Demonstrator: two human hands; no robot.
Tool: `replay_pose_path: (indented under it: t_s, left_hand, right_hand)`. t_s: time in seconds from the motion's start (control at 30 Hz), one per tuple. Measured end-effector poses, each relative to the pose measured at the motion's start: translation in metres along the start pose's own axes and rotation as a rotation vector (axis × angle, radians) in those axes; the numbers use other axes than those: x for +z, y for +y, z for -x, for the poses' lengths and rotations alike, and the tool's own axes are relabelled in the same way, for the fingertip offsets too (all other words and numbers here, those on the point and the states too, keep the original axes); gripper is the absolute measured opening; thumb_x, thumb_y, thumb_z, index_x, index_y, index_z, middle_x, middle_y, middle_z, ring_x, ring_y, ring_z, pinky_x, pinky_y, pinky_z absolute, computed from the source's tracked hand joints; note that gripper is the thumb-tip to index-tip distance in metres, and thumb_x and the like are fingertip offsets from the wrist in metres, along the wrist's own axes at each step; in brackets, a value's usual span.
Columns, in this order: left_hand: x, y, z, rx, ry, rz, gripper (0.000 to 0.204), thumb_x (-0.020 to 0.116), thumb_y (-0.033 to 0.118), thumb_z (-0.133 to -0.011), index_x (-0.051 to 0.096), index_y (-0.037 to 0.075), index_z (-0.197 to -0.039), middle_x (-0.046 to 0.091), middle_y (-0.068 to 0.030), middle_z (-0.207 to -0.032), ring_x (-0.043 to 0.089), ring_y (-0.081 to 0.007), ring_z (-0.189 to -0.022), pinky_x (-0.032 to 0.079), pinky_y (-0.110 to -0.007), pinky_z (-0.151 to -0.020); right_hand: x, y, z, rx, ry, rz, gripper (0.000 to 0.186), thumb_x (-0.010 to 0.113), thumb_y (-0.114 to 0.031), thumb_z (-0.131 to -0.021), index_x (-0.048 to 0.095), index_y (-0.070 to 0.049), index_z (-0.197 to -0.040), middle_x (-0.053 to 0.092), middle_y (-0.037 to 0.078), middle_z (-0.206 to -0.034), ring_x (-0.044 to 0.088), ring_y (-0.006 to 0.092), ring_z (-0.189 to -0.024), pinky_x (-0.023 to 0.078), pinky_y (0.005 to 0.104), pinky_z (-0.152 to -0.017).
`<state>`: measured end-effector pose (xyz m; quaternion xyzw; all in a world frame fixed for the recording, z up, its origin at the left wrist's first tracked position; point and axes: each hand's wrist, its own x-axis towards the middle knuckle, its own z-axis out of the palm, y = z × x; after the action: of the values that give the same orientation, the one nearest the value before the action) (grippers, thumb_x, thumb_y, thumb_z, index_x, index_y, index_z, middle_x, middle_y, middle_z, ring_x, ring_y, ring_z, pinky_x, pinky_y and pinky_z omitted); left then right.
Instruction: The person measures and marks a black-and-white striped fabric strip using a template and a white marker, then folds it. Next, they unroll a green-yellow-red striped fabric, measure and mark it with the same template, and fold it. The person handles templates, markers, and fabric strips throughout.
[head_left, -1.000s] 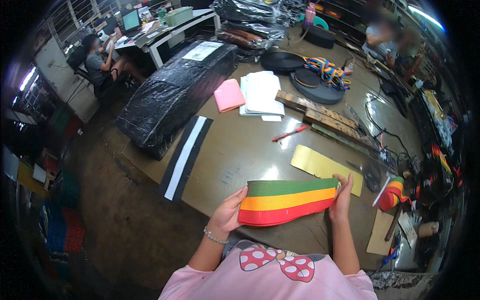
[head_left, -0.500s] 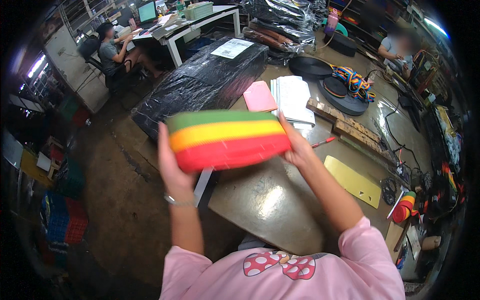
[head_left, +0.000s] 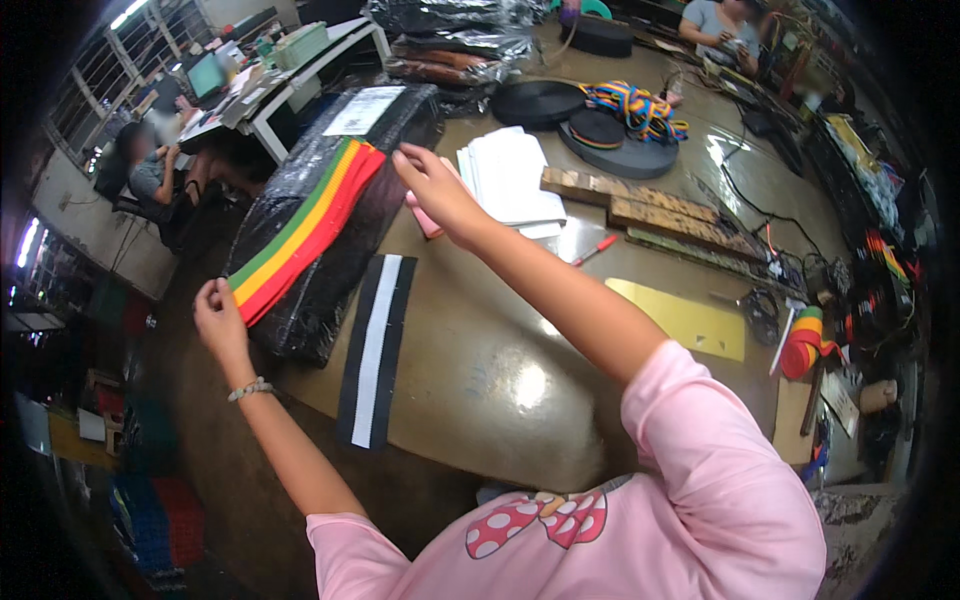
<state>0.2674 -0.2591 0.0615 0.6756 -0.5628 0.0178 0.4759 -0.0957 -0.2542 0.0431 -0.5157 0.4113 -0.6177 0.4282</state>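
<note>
A flat stack of webbing (head_left: 303,232), striped green, yellow and red, lies slantwise on a package wrapped in black plastic (head_left: 400,118). At the stack's near left end, the curled fingers of my left hand (head_left: 222,318) are closed on its edge. My right hand (head_left: 440,192) is just off the far right end, fingers loosely apart and nothing visible in them. Beside the package, a black strip with a white middle band (head_left: 377,350) hangs over the table's edge.
White papers (head_left: 510,178), a red pen (head_left: 597,249), wooden bars (head_left: 665,212) and a yellow sheet (head_left: 690,320) lie on the table (head_left: 480,400). Behind are black webbing rolls (head_left: 640,158) and colourful cord (head_left: 640,108). A striped roll (head_left: 800,345) is at right. Two people sit farther off.
The striped webbing stack has moved left and away, from between both my hands in the air down onto the black package. My right hand has come off it. The black-and-white strip now shows fully.
</note>
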Motion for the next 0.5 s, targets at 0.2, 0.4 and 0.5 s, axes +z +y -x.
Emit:
replay_pose_path:
  t_s: [0.2,0.4,0.5]
  left_hand:
    - [-0.021,0.062,0.158,0.301,-0.118,0.286,0.031,0.064,0.019,-0.097,0.061,0.0,-0.121,0.064,-0.0165,-0.117,0.06,-0.0283,-0.11,0.049,-0.037,-0.091]
    - [0.007,0.029,0.223,0.316,-0.416,-0.278,0.075,0.073,0.041,-0.086,0.044,0.008,-0.147,0.049,-0.0226,-0.141,0.044,-0.0393,-0.129,0.034,-0.049,-0.109]
    - [0.017,0.009,0.204,0.375,-0.519,-0.141,0.073,0.071,0.032,-0.089,0.038,0.009,-0.15,0.046,-0.0219,-0.144,0.044,-0.0381,-0.132,0.032,-0.048,-0.111]
  right_hand:
    - [-0.139,-0.061,0.243,0.531,-0.338,0.477,0.038,0.059,-0.035,-0.099,0.065,-0.003,-0.118,0.067,0.01,-0.106,0.06,0.0155,-0.093,0.05,0.0318,-0.082]
    - [-0.262,-0.162,0.418,0.339,0.731,0.757,0.027,0.061,-0.022,-0.099,0.066,-0.002,-0.116,0.066,0.002,-0.098,0.06,0.0101,-0.09,0.05,0.0272,-0.081]
    - [-0.317,-0.189,0.463,0.275,1.188,0.947,0.036,0.067,-0.027,-0.095,0.063,-0.002,-0.121,0.065,0.005,-0.101,0.06,0.0118,-0.089,0.05,0.0268,-0.08]
